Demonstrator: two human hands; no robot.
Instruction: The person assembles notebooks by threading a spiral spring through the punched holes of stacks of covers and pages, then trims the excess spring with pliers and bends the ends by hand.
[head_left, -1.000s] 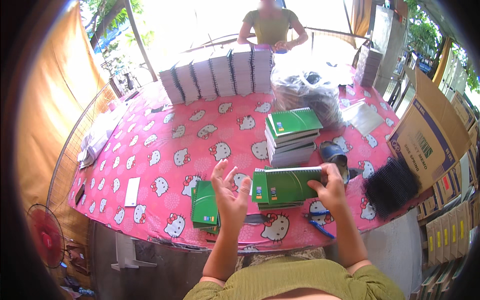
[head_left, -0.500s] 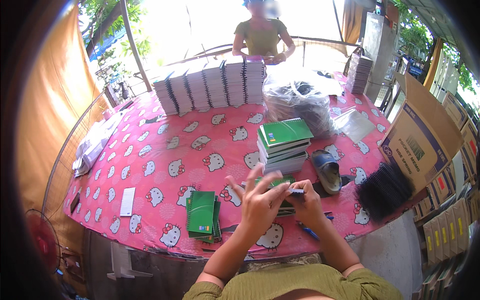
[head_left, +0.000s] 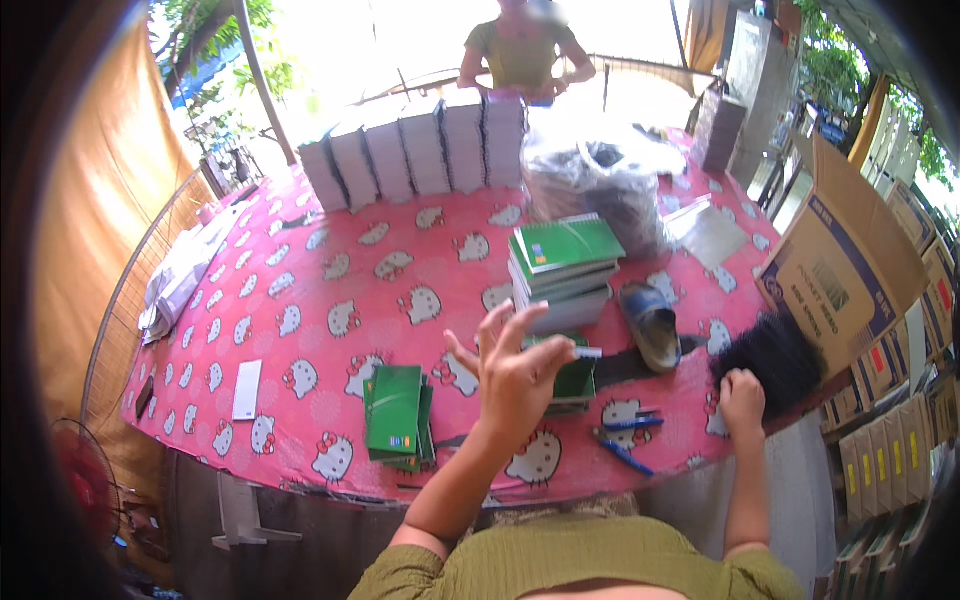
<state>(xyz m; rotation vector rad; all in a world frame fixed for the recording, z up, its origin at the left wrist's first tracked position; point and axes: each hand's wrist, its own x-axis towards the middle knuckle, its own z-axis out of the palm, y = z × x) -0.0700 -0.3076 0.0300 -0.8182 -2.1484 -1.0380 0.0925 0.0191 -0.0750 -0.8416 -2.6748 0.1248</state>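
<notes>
My left hand [head_left: 513,375] is over the near middle of the table, its thumb and index finger pinching a small green notebook [head_left: 575,383] by its upper edge; its other fingers are raised and spread. Part of that notebook is hidden by the hand. At the right, my right hand [head_left: 742,400] rests at the near edge of a pile of black spiral binding coils [head_left: 770,360], fingers curled onto them. Blue-handled pliers [head_left: 625,455] lie between the hands. A few green notebooks [head_left: 393,415] are stacked left of my left forearm.
A taller stack of green notebooks [head_left: 568,245] stands beyond my left hand, beside a slipper [head_left: 650,330]. Rows of bound pads [head_left: 410,155] and a clear plastic bag [head_left: 595,195] are at the back. An open carton [head_left: 830,260] stands right; another person [head_left: 525,55] is across the table.
My right hand has left the notebook and moved right to the black coils. The left hand stays near the same place with the notebook. The pliers now show fully.
</notes>
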